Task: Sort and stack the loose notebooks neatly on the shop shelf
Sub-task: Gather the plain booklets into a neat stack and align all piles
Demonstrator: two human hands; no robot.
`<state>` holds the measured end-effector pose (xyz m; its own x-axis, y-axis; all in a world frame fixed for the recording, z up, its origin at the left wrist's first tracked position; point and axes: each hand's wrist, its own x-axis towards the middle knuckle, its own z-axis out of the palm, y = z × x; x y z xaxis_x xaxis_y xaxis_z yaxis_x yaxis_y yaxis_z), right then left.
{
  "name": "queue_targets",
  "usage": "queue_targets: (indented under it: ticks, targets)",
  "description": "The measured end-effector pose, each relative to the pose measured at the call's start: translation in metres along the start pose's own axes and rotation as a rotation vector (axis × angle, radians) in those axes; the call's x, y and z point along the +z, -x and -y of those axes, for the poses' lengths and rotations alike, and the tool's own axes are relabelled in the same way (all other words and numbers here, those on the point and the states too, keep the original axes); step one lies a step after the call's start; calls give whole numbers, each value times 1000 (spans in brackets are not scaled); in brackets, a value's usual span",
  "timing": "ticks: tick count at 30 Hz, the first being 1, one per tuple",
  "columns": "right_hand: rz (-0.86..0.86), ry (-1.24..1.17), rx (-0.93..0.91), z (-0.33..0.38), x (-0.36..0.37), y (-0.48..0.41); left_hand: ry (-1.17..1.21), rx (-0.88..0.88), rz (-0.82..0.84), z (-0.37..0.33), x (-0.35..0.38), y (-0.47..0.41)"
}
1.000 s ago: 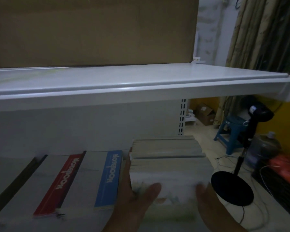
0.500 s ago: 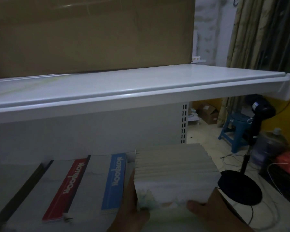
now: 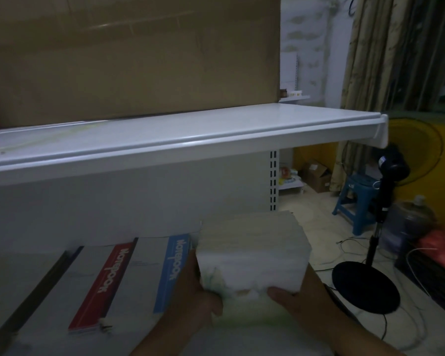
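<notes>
A thick stack of pale notebooks [image 3: 252,250] stands at the right end of the lower shelf, page edges facing me. My left hand [image 3: 190,296] grips its left side, thumb across the front lower edge. My right hand [image 3: 303,301] holds its right side, thumb on the front. To the left lie flat notebooks: one with a blue "Notebook" band [image 3: 172,271], one with a red band [image 3: 108,281], one with a dark band [image 3: 36,286].
A white upper shelf [image 3: 165,140] juts out overhead with a large cardboard box [image 3: 129,55] on it. Right of the shelving stand a black stand with a round base [image 3: 365,286], a blue stool [image 3: 355,199] and cables on the floor.
The stack has been pressed together and squared up. My left thumb slid down from the front face to the lower edge. The view tilted down slightly.
</notes>
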<state>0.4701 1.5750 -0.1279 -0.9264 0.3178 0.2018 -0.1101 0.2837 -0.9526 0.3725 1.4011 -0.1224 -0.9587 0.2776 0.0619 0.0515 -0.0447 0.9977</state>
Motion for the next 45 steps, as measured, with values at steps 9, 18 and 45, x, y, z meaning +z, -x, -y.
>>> queue_targets:
  ticks: [9,18,45]
  targets:
    - [137,2,618,19,-25,-54,89,-533,201,-23,4,-31]
    - [50,-412,750,-6,-27,-65,158,-632,76,-4,15,-49]
    - [-99,-602,641,-34,-26,-77,151,-520,35,13,41,-55]
